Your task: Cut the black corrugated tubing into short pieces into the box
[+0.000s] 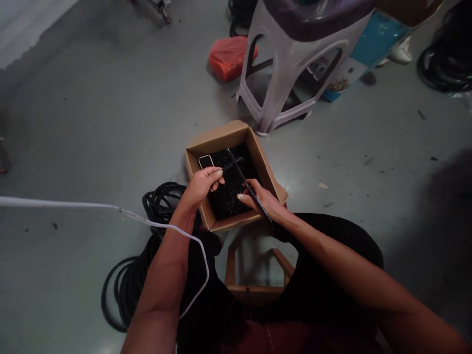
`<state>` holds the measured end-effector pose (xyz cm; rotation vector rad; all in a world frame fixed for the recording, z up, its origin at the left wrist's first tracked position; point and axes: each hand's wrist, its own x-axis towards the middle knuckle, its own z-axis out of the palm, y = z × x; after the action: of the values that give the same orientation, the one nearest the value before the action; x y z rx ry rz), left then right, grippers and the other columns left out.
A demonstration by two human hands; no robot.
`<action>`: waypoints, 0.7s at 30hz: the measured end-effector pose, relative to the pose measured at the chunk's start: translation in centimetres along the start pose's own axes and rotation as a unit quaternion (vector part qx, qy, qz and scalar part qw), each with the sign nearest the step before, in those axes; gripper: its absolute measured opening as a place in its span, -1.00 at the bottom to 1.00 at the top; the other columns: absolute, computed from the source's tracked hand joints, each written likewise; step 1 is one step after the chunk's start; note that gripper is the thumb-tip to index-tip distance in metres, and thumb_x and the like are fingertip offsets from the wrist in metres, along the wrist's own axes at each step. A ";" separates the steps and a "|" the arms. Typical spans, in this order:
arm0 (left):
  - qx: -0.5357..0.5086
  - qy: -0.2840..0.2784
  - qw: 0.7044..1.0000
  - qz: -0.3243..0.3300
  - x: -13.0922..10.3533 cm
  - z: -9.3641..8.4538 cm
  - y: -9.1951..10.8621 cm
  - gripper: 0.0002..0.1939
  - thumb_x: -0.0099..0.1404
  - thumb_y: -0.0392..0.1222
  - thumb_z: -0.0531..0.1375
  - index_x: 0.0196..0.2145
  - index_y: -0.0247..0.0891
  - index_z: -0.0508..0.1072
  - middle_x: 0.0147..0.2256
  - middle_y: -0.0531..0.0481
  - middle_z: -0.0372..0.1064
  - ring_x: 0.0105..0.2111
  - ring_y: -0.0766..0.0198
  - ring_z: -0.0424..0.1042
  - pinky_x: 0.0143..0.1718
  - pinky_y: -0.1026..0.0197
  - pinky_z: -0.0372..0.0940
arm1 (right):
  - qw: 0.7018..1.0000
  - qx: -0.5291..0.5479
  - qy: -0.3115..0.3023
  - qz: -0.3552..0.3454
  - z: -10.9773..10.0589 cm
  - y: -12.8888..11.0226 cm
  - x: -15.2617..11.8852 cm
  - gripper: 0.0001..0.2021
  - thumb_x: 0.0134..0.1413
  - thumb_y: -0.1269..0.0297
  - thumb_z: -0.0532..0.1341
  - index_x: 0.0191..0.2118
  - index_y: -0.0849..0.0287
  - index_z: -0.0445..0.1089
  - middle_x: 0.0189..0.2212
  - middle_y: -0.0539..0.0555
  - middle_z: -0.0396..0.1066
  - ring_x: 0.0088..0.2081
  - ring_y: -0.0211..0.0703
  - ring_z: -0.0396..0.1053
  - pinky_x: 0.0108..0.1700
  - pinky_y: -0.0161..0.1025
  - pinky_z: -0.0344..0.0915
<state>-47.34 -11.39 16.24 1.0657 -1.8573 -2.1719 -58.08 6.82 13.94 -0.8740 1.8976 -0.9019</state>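
Observation:
My left hand (207, 182) pinches a short black ribbed rubber piece (232, 164) between thumb and fingers, over the open cardboard box (267, 169). A long thin dark tool (240, 171), knife-like with a narrow pointed end, lies in my right hand (259, 197). Its thin end crosses the ribbed piece; whether they touch I cannot tell. Many small black pieces (227, 196) fill the box's bottom. By the box's left wall, just beyond my left hand, rests a dark rectangular object with a pale rim (206, 162).
Coiled black cables (127, 290) lie on the floor at left. A white cord (162, 224) passes over my left forearm. Beyond the box stand a plastic stool (283, 73), a red bag (228, 58) and a blue carton (376, 42). Wooden stool legs (254, 291) show between my knees.

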 end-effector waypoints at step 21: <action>0.131 -0.049 0.990 -0.013 -2.7 -1.6 1.2 -0.44 0.02 0.14 0.16 -0.19 -0.40 0.36 -0.52 0.05 0.33 -0.63 0.42 0.15 -0.55 0.30 0.01 | 0.999 -0.030 -0.002 -0.030 0.5 -2.1 -2.1 -0.81 0.16 0.16 0.07 -0.22 0.17 0.22 -0.41 0.02 0.34 -0.38 -0.20 0.29 -0.32 -0.31 0.12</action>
<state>-44.85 -11.67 18.45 1.0463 -2.2347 -2.0701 -56.33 7.39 16.26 -0.9726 1.9129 -0.8823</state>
